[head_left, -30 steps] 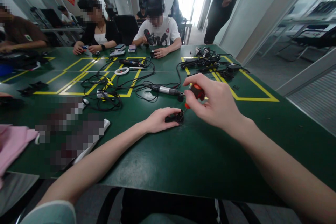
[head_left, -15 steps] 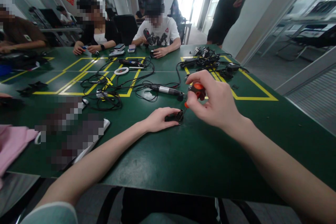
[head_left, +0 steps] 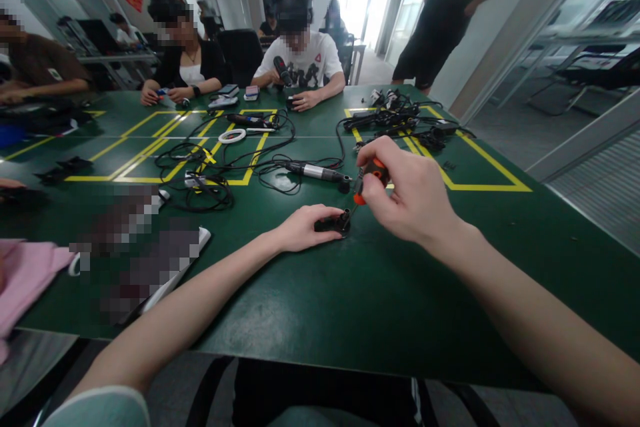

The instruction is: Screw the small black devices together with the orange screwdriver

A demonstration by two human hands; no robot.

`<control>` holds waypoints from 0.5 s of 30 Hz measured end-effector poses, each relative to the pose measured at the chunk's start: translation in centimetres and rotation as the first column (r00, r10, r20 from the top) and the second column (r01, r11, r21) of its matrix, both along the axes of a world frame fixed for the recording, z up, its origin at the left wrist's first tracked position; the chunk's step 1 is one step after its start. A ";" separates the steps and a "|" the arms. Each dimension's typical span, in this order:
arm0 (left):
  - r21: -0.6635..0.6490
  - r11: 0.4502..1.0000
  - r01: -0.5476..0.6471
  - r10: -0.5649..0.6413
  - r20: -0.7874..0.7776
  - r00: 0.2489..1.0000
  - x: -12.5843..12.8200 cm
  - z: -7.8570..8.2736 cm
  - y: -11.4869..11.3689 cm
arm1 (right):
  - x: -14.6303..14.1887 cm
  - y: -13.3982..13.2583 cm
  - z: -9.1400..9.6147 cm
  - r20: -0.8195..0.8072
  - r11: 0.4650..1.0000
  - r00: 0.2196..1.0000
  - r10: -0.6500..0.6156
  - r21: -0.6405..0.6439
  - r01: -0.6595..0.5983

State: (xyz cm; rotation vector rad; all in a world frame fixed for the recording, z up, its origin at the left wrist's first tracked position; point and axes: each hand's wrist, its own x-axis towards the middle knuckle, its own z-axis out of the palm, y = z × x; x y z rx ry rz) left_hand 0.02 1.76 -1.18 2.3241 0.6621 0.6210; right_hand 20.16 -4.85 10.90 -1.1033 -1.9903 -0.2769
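My left hand [head_left: 300, 227] lies flat on the green worktop [head_left: 380, 293], approx. centre of view. Its fingers are pressed together over a small black part [head_left: 334, 223], thumb along the near side, so the part is pinned against the worktop. Only its 3 o'clock end pokes out past my fingertips.

My right hand [head_left: 410, 193] sits at 2 o'clock from the part. Those fingers are bunched round the orange and black handle of a screwdriver [head_left: 373, 170], thumb and forefinger pinching near the top. The shaft slants down toward 7 o'clock and the tip meets the exposed end of the part. I can't tell whether there's a screw head under it, too small.

Step in hand, as I read it: working a fastener on that part w/ the driver, tip seated. Next move calls for a firm left-hand pin so the part won't spin, light downward push, and twisting from the fingers, not the wrist.

Nearby: a silver-bodied tool [head_left: 320, 173] just beyond at 12 o'clock, apart from both hands. A tangle of black cables [head_left: 200, 173] lies at 10 o'clock.
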 end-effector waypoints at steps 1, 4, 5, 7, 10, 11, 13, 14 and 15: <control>0.000 1.000 -0.004 0.004 -0.003 1.000 0.0 0.0 0.0 | 0.0 0.0 0.0 0.006 1.000 1.000 -0.011 0.002 0.011; -0.001 1.000 -0.010 0.010 -0.007 1.000 0.0 0.0 0.0 | -0.1 0.0 -0.1 0.002 0.999 0.999 -0.045 -0.010 0.045; -0.003 1.000 -0.008 0.008 -0.006 1.000 0.0 0.0 0.0 | -0.2 0.0 -0.1 -0.007 0.999 0.999 -0.045 -0.013 0.044; -0.003 1.000 -0.001 0.001 -0.001 1.000 0.0 0.0 0.0 | -0.2 0.1 -0.2 -0.027 1.000 0.999 -0.023 -0.005 0.022; 0.001 1.000 0.004 -0.004 0.000 1.000 0.0 0.0 0.0 | -0.1 0.1 -0.3 -0.036 1.000 0.999 0.011 0.007 -0.010; 0.004 1.000 0.001 -0.001 -0.003 1.000 0.0 0.0 0.0 | 0.0 0.1 -0.3 -0.031 1.000 0.999 0.016 0.004 -0.016; 0.014 1.000 -0.007 0.007 -0.006 1.000 0.0 -0.1 0.1 | 0.0 0.1 -0.2 -0.015 1.000 1.000 0.019 -0.008 -0.019; 0.020 1.000 -0.007 0.008 -0.006 1.000 0.0 -0.1 0.1 | 0.0 0.1 -0.1 -0.006 1.000 1.000 0.012 -0.013 -0.012; 0.026 1.000 -0.006 0.006 -0.005 1.000 -0.1 -0.2 0.1 | 0.0 0.1 -0.1 0.001 1.000 1.000 0.000 -0.015 0.000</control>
